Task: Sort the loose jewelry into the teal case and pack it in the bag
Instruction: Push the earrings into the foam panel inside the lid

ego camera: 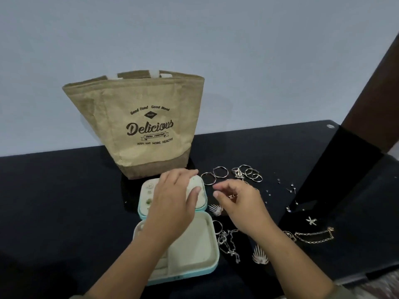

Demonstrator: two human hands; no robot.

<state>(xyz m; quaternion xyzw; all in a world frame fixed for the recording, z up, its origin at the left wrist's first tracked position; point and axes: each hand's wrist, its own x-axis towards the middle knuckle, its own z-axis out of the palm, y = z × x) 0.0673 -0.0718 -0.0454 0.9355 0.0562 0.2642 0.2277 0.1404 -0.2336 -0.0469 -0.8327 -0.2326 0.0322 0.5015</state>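
While the left hand lies with straight fingers on the far half of the open teal case, which sits toward the near edge of the desk, the right hand hovers with fingers curled over the loose jewelry just beside it; whether it pinches a piece I cannot tell. Steadying the case and lifting one small item at a time should avoid tangles. At the far edge stands the bag, printed "Good Food Good Mood", "Delicious", "Just eat more healthy"
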